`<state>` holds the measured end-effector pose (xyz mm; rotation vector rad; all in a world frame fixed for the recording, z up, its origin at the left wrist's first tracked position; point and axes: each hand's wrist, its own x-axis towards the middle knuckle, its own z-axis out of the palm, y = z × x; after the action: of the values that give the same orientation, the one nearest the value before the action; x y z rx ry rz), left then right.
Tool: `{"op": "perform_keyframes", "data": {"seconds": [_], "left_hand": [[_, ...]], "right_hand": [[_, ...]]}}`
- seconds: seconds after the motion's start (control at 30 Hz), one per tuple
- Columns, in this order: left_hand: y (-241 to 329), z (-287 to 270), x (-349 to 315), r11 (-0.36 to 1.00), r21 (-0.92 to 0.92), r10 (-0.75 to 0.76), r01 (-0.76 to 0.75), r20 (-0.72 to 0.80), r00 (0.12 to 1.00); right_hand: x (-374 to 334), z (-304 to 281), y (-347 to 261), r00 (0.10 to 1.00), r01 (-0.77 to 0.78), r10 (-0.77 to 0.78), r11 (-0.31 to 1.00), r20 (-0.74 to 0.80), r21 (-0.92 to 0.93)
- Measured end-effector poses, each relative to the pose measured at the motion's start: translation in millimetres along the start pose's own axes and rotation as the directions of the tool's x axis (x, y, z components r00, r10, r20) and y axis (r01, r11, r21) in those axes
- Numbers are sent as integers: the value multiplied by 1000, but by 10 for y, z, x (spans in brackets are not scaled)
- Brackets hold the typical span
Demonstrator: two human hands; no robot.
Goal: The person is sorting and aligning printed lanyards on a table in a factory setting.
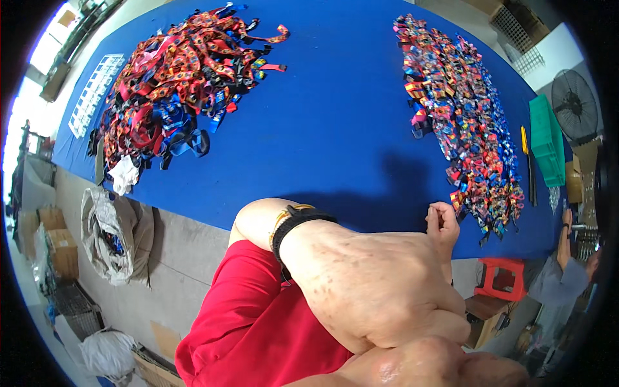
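Note:
My left hand (393, 290) is large and close in the lower middle of the head view, its arm crossing in front of me with a black band at the wrist. Its knuckles are bent, but its fingertips are hidden. Beyond it, my right hand (443, 226) rests at the near edge of the blue-covered table (309, 129), fingers loosely curled and apart, nothing visible in them. Nearest to that hand lies a long spread of small, colourful patterned strap bundles (474, 122). A tangled heap of loose red, black and blue patterned straps (174, 84) covers the table's left side.
A white rack-like frame (95, 95) and a crumpled white cloth (124, 174) flank the heap. At right are a green crate (547, 142), a yellow-handled tool (524, 139), a fan (574, 105) and a red stool (501, 278). A sack (116, 235) stands at left; another person's arm (565, 242) shows at far right.

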<state>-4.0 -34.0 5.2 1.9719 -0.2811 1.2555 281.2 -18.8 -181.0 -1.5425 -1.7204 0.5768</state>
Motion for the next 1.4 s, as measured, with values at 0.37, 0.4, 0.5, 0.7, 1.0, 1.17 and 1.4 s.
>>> {"op": "perform_keyframes", "data": {"seconds": [0.37,0.4,0.5,0.7,1.0,1.17,1.4], "left_hand": [[54,-141,9,998,52,-18,31,-225,974],[14,-228,38,980,194,95,-36,-301,949],[133,-250,24,907,392,312,-150,-390,866],[380,-20,-57,649,507,760,-567,-458,461],[322,-59,-30,855,261,519,-448,-446,730],[783,-242,-139,982,123,-118,145,-203,972],[603,-144,-216,965,95,263,-246,-355,897]], "right_hand": [[3,-8,-92,999,-38,38,999,17,16],[-4,-28,-80,998,55,-56,998,-28,-28],[5,10,23,999,20,-19,1000,-26,13],[12,14,-58,997,72,-70,996,-45,46],[-3,35,-90,999,23,-19,996,-48,82],[-27,-29,-78,998,12,-9,998,-57,59],[3,-13,-101,999,11,-8,996,-37,84]]}}
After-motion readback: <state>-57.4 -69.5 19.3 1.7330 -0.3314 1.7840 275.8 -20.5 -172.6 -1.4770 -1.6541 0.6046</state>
